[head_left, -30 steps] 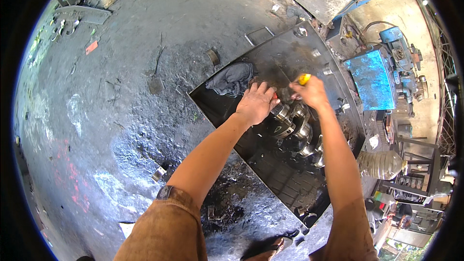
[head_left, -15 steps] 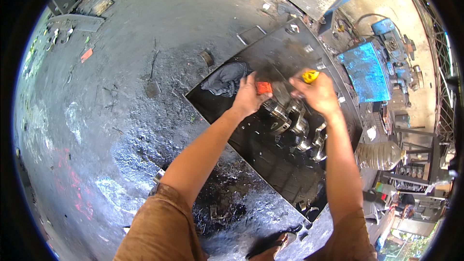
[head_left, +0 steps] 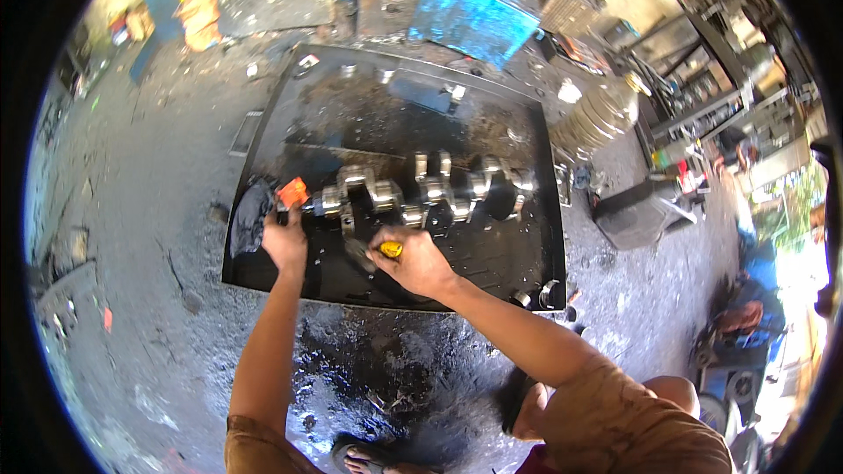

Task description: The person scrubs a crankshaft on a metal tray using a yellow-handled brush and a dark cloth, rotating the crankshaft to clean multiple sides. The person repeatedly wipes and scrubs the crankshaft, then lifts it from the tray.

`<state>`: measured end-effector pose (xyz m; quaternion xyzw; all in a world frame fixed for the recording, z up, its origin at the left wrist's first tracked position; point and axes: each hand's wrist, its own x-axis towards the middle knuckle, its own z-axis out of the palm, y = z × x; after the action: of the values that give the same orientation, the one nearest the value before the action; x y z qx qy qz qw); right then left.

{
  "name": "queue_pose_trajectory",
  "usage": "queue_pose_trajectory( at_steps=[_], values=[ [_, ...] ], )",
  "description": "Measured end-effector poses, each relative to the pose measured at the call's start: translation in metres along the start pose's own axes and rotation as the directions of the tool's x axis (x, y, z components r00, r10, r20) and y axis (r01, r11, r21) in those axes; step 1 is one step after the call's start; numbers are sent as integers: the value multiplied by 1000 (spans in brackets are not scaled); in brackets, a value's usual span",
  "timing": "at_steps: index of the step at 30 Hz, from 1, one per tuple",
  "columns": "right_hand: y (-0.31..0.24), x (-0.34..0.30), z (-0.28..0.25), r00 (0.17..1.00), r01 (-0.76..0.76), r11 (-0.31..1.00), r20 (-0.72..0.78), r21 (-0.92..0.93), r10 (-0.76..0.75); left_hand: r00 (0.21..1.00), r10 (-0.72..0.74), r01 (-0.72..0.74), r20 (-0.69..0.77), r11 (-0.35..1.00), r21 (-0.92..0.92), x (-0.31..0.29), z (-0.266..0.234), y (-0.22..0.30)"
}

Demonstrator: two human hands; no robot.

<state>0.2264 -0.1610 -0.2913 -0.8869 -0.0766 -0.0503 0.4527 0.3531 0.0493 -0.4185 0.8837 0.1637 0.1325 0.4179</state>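
Note:
A shiny metal crankshaft [head_left: 382,195] lies lengthwise across a black, oily tray [head_left: 421,285]. At its left end, my left hand [head_left: 286,241] has its fingers closed on a small orange-red block [head_left: 292,192]; whether they also grip the shaft end cannot be made out. My right hand [head_left: 417,262] holds a yellow-handled brush [head_left: 390,249], its dark, blurred head pointing left on the near side of the crankshaft. Next to my left hand, a crumpled dark cloth [head_left: 250,215] rests in the tray's left part.
Small metal pieces [head_left: 551,291] lie at the tray's near right corner. Beyond the tray stands a blue metal box [head_left: 474,17]. A large clear plastic bottle [head_left: 601,118] and a dark tapered container [head_left: 641,215] are on the right. The floor is stained and oily.
The view has turned, so the tray now appears level. My right hand has brought the brush from beyond the crankshaft to its near side. My left hand stays at the shaft's end.

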Motion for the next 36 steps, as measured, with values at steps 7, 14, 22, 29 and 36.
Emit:
queue_pose_trajectory(
  at_steps=[7, 14, 22, 29, 36],
  values=[
    [80, -110, -115, 765, -417, 819, 335, -394, 551, 747, -85, 449, 660, 796, -406, 33, -42, -47],
    [133, -179, -217, 460, -838, 415, 50, 354, 887, 930, 336, -351, 147, 932, 92, -16, -47, 21],
    [210, -174, -250, 404, -914, 331, 613, 235, 679, 714, 580, -663, 392, 740, 113, -59, 13, 140],
    [272, -187, -382, 756, -651, 707, -311, -276, 575, 746, 501, -650, 439, 692, 314, -68, 61, 159],
    [330, -219, -342, 517, -814, 572, -576, -101, 633, 792, 496, -592, 355, 766, 250, -111, 109, 189]
  ],
)
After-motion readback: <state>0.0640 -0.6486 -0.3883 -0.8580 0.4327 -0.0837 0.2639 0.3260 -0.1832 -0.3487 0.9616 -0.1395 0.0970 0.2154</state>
